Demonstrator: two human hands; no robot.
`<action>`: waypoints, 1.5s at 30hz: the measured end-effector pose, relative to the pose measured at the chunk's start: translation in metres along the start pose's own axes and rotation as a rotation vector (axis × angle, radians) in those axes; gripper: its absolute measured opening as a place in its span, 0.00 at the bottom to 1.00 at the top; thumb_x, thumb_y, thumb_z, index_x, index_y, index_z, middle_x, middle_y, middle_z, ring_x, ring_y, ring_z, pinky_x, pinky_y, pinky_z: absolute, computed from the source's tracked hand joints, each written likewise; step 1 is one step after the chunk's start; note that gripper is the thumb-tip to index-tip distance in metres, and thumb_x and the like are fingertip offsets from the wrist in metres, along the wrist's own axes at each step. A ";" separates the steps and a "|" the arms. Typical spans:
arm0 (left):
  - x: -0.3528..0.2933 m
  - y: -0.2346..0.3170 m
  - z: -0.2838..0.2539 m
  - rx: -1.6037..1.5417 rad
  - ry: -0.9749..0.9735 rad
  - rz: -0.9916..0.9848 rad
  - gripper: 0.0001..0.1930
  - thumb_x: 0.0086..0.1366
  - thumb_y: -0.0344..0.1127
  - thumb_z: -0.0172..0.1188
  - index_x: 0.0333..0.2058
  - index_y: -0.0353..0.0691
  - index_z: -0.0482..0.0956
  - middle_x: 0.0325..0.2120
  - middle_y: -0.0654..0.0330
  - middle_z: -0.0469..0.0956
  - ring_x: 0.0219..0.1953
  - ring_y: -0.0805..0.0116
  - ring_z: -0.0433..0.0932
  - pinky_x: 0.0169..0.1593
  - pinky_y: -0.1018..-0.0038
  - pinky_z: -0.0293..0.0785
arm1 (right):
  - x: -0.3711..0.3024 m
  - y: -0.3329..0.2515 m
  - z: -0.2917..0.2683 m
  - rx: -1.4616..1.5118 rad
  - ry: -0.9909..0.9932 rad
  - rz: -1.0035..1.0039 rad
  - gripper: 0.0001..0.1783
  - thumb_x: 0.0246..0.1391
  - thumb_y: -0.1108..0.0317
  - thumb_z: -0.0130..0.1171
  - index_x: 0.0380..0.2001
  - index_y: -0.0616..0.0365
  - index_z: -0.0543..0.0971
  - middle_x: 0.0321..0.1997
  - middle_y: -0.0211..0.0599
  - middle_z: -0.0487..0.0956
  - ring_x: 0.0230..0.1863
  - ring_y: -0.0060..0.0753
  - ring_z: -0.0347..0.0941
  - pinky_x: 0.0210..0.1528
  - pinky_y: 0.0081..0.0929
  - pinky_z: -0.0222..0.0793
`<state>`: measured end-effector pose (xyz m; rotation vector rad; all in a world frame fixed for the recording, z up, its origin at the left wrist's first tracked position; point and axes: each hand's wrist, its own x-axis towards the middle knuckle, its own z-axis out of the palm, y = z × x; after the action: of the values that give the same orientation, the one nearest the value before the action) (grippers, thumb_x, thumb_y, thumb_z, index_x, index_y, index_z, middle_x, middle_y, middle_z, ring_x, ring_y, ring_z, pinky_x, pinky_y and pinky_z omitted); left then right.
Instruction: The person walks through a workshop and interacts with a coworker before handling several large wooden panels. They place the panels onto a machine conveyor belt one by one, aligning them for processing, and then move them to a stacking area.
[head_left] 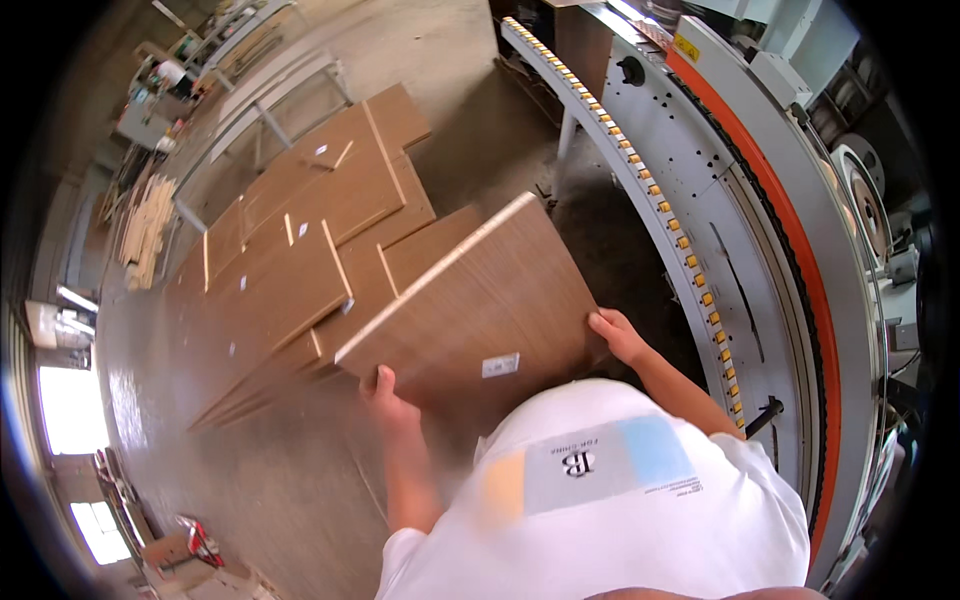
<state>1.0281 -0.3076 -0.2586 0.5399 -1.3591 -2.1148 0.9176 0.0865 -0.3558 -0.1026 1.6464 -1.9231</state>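
A brown wood-grain panel with a pale raw long edge is tilted in front of my body, held by both hands. A small white label is stuck on its face near me. My left hand grips the panel's near left corner, thumb on top and the other fingers hidden beneath. At the right side edge, my right hand holds on the same way, its fingers mostly under the board. Just beyond lie stacks of similar brown panels, several with white labels and pale edges.
On my right runs a long grey machine with an orange stripe and a curved-looking rail of yellow rollers. Metal frame racks stand behind the stacks. Wood strips lie at the far left, and a person is in the distance.
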 end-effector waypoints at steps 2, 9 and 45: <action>0.068 -0.029 0.039 -0.001 0.036 -0.088 0.25 0.67 0.42 0.67 0.55 0.30 0.77 0.51 0.55 0.80 0.51 0.60 0.78 0.57 0.63 0.75 | 0.057 -0.009 -0.014 -0.108 0.170 -0.039 0.21 0.70 0.51 0.55 0.41 0.61 0.81 0.36 0.20 0.77 0.39 0.16 0.67 0.43 0.22 0.66; 0.266 -0.122 0.174 -0.027 -0.113 -0.324 0.26 0.69 0.44 0.66 0.59 0.35 0.74 0.55 0.55 0.77 0.58 0.60 0.75 0.62 0.64 0.72 | 0.184 -0.122 -0.086 -0.143 0.491 -0.086 0.23 0.69 0.52 0.58 0.24 0.55 0.70 0.25 0.17 0.64 0.31 0.13 0.57 0.32 0.20 0.54; 0.866 -0.373 0.736 0.692 -1.166 -0.757 0.20 0.77 0.44 0.48 0.51 0.31 0.76 0.47 0.54 0.80 0.48 0.61 0.78 0.52 0.64 0.75 | 0.734 -0.331 -0.264 0.217 1.605 0.242 0.30 0.61 0.42 0.57 0.47 0.60 0.82 0.47 0.50 0.85 0.50 0.49 0.81 0.53 0.40 0.73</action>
<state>-0.1642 -0.2408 -0.3306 -0.0451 -2.9696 -2.6219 0.0768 -0.0186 -0.3420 2.0583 2.0028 -1.9257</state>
